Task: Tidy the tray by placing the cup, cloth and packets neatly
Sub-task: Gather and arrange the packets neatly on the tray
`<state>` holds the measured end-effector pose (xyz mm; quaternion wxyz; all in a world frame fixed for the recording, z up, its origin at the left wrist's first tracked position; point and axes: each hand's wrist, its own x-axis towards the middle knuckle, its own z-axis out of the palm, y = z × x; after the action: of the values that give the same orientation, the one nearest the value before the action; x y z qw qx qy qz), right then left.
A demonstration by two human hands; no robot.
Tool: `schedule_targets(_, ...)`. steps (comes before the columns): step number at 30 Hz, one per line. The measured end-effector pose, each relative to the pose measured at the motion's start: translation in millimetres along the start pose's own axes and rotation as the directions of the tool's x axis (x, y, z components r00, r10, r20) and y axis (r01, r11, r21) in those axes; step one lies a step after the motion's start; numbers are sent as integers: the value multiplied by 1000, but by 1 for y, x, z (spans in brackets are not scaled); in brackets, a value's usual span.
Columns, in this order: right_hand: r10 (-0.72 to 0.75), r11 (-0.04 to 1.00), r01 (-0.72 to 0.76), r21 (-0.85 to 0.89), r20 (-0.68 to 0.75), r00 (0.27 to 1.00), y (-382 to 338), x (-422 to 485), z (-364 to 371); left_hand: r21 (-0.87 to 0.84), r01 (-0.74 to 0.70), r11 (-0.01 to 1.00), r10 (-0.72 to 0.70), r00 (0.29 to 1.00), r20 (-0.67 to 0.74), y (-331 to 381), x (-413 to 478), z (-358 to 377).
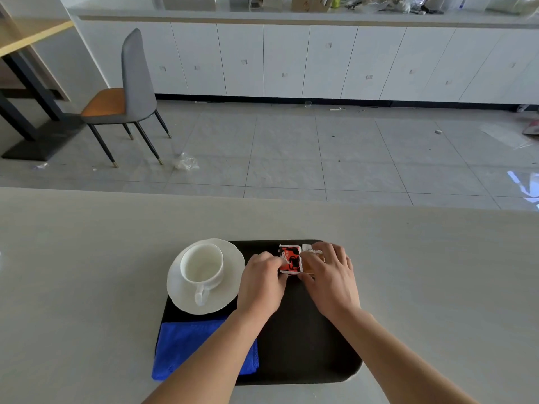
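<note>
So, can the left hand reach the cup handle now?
Probably yes. The cup sits beside the left hand with nothing between them, but that hand must first release the red packet.

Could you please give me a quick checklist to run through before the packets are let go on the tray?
1. Cup upright on saucer: ok.
2. Red packet inside tray: ok.
3. Second packet squared beside it: cannot tell, right hand covers it.
4. Left hand pinches the red packet's edge: ok.
5. Blue cloth within the rim: not ok, its near-left corner appears to overhang.
</note>
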<state>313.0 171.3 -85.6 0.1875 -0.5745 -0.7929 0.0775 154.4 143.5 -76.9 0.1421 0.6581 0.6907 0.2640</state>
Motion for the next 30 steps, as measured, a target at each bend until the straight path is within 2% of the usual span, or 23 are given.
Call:
schedule_targets(8,35,998,-35,61,-2,999,21,-18,-11,24,-25,999,25,1000,12,-1,0,0)
schedule_targets(19,-38,998,42,46,-80,996,33,-14,-8,33,-22,999,22,1000,-1,1,2,0)
schedule_targets(25,-3,996,6,85,-35,999,30,-14,-9,42,-22,999,23,1000,-9,2,0,1)
schedule_targets(30,-24,1000,24,10,28,999,25,-12,-11,43,-16,999,17,1000,-15,3,0,1)
